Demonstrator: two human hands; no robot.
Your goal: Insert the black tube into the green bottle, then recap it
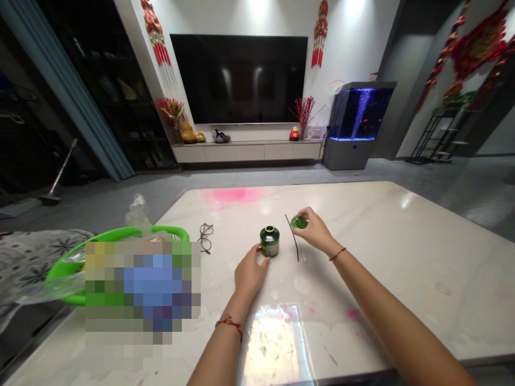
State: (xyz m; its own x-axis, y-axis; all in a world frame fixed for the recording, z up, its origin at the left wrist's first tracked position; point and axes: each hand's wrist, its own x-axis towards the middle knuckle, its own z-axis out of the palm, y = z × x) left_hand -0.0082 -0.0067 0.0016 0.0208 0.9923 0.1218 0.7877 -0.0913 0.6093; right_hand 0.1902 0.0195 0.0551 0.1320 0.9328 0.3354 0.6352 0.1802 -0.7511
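A squat dark green glass bottle (270, 242) with an uncovered round mouth stands upright on the pale table. My left hand (250, 271) grips its lower part, thumb at the front and fingers at the left side. To the right, my right hand (316, 231) pinches a small green, see-through piece (299, 222) just above the table; its exact kind is not clear. Between the bottle and my right hand lies a thin black stick (294, 238). A pair of eyeglasses (206, 238) rests left of the bottle.
A green plastic basket (183, 234) holding plastic bags sits at the table's left, partly blurred out. Pink stains mark the tabletop (386, 257). Beyond it are a low cabinet (249, 153), a television (241, 80) and a lit aquarium (360, 115).
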